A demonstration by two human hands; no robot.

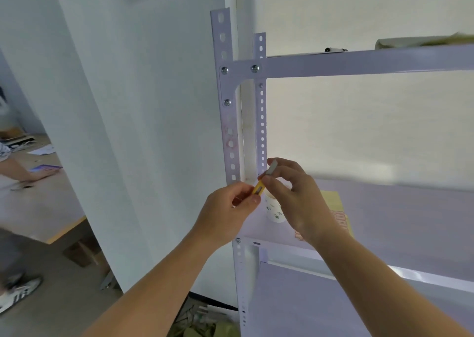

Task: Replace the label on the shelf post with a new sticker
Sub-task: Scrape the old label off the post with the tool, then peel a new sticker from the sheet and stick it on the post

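The white slotted shelf post (229, 121), marked midway by faint reddish traces (229, 138), is seen just above the hands, where a yellow cutter (258, 190) is pinched by the left hand (230, 204) and a grey piece (272, 167) is pinched in the fingertips of the right hand (295, 195).

The white perforated shelf post (229, 121) stands upright, with faint reddish label residue (229, 137) around its middle slots. A small yellow cutter (258, 189) tilts just right of the post's lower stretch, with a grey piece (272, 167) above it.
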